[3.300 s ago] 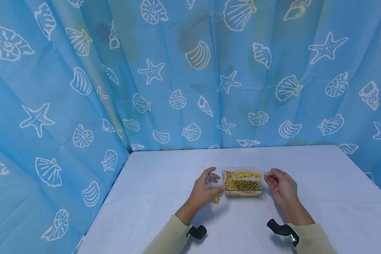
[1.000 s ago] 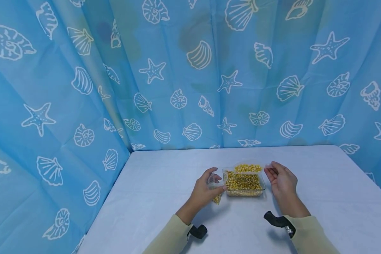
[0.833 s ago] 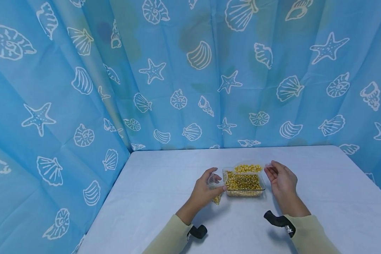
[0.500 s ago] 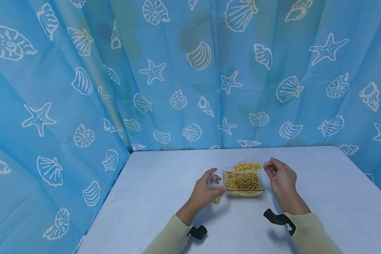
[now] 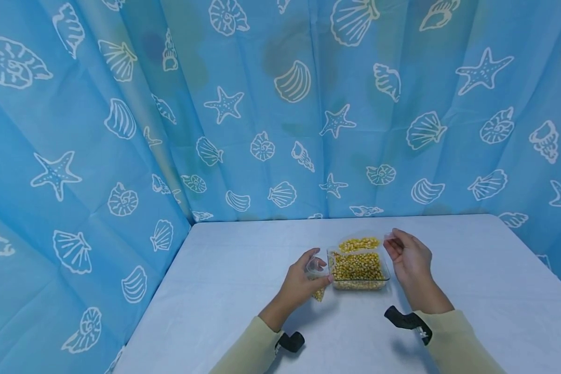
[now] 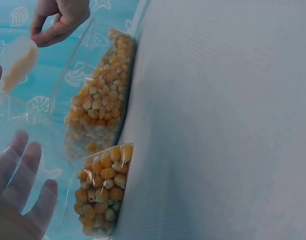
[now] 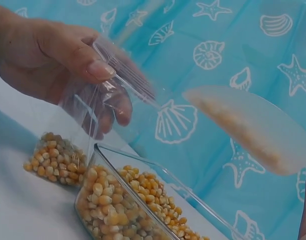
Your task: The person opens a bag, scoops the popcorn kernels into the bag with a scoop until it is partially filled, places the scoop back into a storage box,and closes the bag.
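Observation:
My left hand (image 5: pixel 296 280) grips the mouth of a clear zip bag (image 7: pixel 135 90), its thumb on the zip edge and the other fingers spread behind the film. Corn kernels (image 6: pixel 103 187) fill the bag's bottom, which rests on the table. Just right of the bag stands a rectangular glass container (image 5: pixel 389 270) with many more kernels (image 5: pixel 357 267) in it. My right hand (image 5: pixel 411 262) pinches the end of a translucent scoop (image 7: pixel 273 115). A load of kernels lies in the scoop, which hangs over the container's far side, apart from the bag.
A white cloth (image 5: pixel 243 270) covers the table. Blue curtains (image 5: pixel 262 124) printed with shells and starfish close off the back and left side. Black camera mounts (image 5: pixel 292 342) stick out from both wrists.
The scoop has come up out of the kernels in the container with a load in it. Lately it has shifted a little left and further up. The left hand and bag hold nearly still.

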`<state>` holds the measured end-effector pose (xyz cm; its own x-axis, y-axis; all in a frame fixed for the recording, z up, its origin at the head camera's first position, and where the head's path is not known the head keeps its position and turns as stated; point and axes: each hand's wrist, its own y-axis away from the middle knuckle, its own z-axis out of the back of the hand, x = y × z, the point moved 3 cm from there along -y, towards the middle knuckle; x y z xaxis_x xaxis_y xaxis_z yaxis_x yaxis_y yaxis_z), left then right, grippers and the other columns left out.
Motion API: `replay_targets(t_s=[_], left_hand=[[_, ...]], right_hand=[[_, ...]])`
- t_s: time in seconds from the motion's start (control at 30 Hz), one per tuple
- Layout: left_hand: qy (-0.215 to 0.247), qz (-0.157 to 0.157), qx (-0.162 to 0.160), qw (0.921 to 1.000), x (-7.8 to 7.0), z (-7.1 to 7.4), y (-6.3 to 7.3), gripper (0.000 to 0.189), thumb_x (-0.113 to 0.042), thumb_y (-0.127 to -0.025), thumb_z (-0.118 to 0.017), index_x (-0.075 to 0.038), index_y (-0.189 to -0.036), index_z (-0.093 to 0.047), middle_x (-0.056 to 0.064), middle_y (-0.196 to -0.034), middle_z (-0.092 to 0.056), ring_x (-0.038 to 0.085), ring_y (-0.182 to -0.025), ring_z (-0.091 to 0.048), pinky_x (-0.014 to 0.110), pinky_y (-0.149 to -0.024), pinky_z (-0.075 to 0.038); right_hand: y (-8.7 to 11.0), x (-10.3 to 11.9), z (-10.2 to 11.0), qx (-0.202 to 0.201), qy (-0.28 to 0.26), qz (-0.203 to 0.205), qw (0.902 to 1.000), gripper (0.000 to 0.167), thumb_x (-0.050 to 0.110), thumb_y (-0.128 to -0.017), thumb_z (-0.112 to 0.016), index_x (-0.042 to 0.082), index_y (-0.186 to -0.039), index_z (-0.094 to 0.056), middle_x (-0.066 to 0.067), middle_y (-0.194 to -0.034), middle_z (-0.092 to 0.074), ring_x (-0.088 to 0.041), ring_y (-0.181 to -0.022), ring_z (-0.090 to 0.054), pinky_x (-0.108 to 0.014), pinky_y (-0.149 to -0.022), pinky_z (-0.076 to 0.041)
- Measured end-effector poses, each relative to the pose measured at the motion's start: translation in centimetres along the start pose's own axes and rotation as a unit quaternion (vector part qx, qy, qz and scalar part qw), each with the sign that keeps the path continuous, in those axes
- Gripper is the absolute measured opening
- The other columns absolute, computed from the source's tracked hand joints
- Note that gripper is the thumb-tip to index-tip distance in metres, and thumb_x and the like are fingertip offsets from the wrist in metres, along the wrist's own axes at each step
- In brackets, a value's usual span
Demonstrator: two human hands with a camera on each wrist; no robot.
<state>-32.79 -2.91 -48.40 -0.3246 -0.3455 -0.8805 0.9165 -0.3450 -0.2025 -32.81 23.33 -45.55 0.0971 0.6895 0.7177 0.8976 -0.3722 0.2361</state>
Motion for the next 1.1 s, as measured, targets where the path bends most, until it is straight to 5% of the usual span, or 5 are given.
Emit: replay_targets(t_s=[0.47,1.1], left_hand=[[-0.013,0.002,0.0,0.9999,0.0,0.0,0.0,0.075,-0.035,-0.083,-0.078,-0.017,-0.146,-0.042,-0.013,-0.11,-0.062,0.007,-0.103,-0.056,0.048,-0.097,-0.041],[-0.01,-0.002,0.005,0.9999,0.0,-0.1,0.0,0.073,-0.038,-0.083,-0.077,-0.019,-0.145,-0.044,-0.012,-0.113,-0.063,0.005,-0.103,-0.056,0.042,-0.091,-0.045]], right_hand=[[0.4,-0.9,-0.7,0.019,0.025,0.003,0.9995,0.032,0.019,-0.089,-0.073,0.003,-0.114,-0.059,-0.008,-0.102,-0.056,-0.016,-0.092,-0.061,-0.027,-0.084,-0.052],[0.7,-0.7,-1.3,0.043,0.061,0.042,0.9963,0.041,0.017,-0.089,-0.073,-0.002,-0.121,-0.055,-0.012,-0.102,-0.059,-0.018,-0.087,-0.066,-0.03,-0.082,-0.053]])
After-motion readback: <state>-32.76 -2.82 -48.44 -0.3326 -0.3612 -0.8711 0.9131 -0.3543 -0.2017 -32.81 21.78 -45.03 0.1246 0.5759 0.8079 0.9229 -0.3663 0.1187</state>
